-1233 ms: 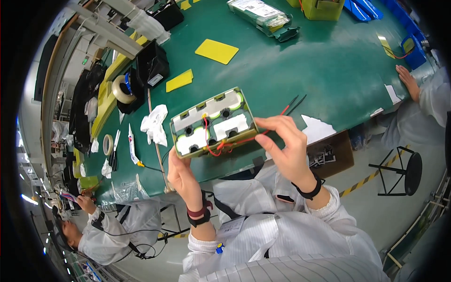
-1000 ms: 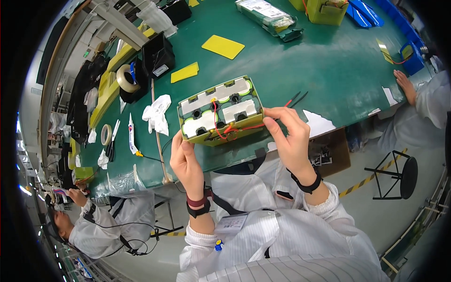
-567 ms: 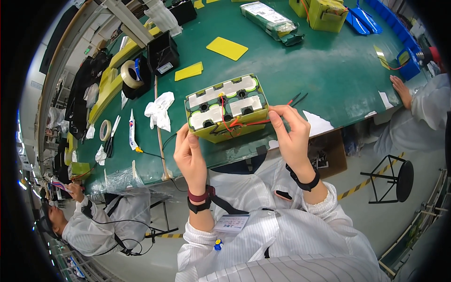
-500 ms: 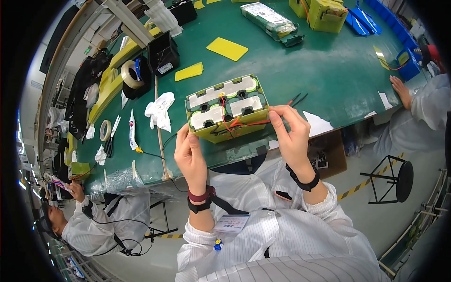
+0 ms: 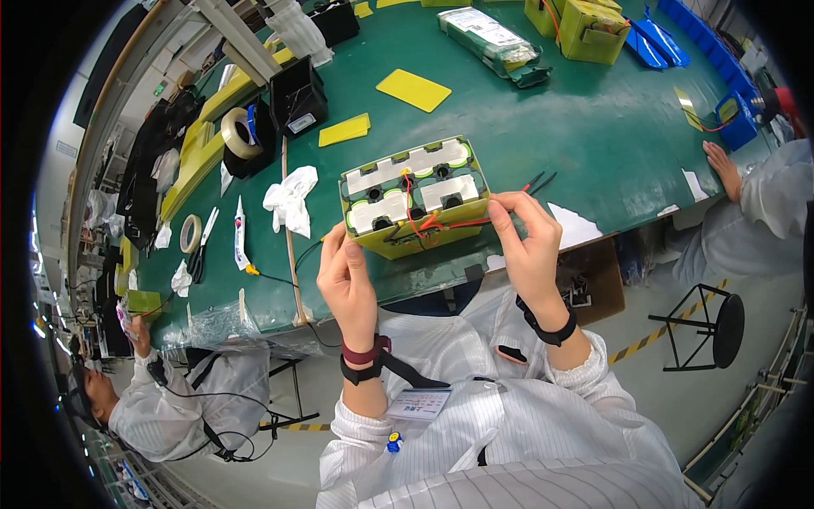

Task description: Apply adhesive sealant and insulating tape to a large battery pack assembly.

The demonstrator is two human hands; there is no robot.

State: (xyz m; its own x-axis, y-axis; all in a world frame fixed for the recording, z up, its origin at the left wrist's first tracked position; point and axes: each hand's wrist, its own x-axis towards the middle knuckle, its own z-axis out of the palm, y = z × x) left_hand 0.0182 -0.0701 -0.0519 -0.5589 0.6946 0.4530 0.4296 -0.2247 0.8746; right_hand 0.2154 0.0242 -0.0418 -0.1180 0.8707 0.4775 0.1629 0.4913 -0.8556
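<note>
Between my hands is a battery pack (image 5: 413, 191), a yellow-green block with white-covered cells on its top face. A thin red wire runs across that face, and thicker red and black leads (image 5: 536, 181) stick out past its right end. My left hand (image 5: 344, 280) grips the near left corner, thumb and fingers closed against it. At the right end, my right hand (image 5: 527, 242) pinches the near corner. The pack's underside is hidden, so I cannot tell whether it rests on the green table (image 5: 585, 127).
Left of the pack lie a crumpled white cloth (image 5: 291, 200), a glue tube (image 5: 240, 233), scissors (image 5: 202, 246) and tape rolls (image 5: 241, 133). Yellow sheets (image 5: 414, 90) and a wrapped package (image 5: 495, 44) are farther back. Co-workers sit left (image 5: 191, 399) and right (image 5: 755, 199). A black stool (image 5: 727, 331) stands behind.
My hands and the battery pack stay almost in place; the whole view has shifted very slightly. The left co-worker's raised hand has moved a little.
</note>
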